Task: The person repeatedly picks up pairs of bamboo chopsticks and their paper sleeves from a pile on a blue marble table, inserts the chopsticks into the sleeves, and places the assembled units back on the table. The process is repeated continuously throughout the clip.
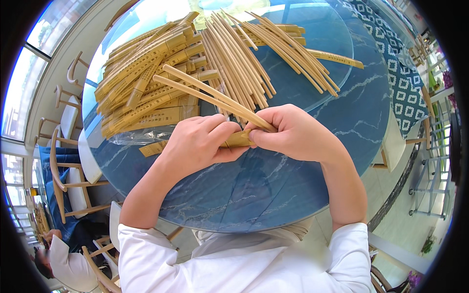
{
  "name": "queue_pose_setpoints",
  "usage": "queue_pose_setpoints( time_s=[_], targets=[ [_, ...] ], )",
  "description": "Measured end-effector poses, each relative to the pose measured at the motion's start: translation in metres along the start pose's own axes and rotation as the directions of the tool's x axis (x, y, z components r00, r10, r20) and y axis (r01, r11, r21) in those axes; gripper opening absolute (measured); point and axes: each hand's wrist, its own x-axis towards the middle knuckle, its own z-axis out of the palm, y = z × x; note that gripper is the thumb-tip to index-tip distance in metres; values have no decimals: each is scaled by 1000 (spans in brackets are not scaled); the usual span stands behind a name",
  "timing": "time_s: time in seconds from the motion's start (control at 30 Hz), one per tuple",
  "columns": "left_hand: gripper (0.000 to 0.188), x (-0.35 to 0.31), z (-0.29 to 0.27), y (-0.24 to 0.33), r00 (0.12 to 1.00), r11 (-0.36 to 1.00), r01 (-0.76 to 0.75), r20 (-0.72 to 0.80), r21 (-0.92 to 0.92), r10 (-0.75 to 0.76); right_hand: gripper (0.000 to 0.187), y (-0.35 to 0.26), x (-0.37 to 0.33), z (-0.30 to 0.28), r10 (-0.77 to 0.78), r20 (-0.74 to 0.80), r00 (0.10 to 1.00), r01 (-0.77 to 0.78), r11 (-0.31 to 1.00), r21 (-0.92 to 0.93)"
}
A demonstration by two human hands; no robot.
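My right hand (293, 132) pinches a pair of wooden chopsticks (210, 95) near one end; their other ends point up and to the left. My left hand (202, 141) is closed on a gold paper chopstick sleeve (236, 139), whose printed tail (153, 148) comes out on the far side of that hand. The sleeve's end meets my right fingertips beside the chopstick ends. Whether the chopsticks enter the sleeve is hidden by my fingers. Just beyond my hands lie a pile of gold sleeves (146, 97) and a heap of loose chopsticks (234, 63).
The round blue marbled table (244, 205) carries a glass turntable (342, 29). More chopsticks (293, 53) lie at the right over gold sleeves. Clear plastic wrap (141, 136) sits under the pile. Wooden chairs (73, 180) stand at the left, and another person (68, 263) is at lower left.
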Motion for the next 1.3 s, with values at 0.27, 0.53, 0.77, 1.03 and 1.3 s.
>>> queue_pose_setpoints(
  time_s=[0.27, 0.53, 0.77, 1.03, 1.3],
  targets=[
    [36, 0, 2, 0, 999, 1000, -13, -32, -7, 13, 11, 2, 2, -1, 14, 56, 998, -17, 999, 51],
    [37, -1, -5, -1, 1000, 998, 12, -15, 61, -11, 13, 1, 2, -1, 2, 11, 1000, -3, 1000, 28],
    [34, -1, -4, 1, 1000, 1000, 6, -11, 24, -5, 11, 5, 5, 1, -30, 79, 996, 21, 993, 115],
    [33, -2, -2, -1, 1000, 1000, 15, 8, 4, -15, 18, -1, 0, 5, -33, 10, 999, 33, 999, 14],
    [38, -3, -1, -2, 998, 997, 43, 58, -70, -39, 13, 0, 0, 8, -113, -9, 994, 113, 993, 46]
  ],
)
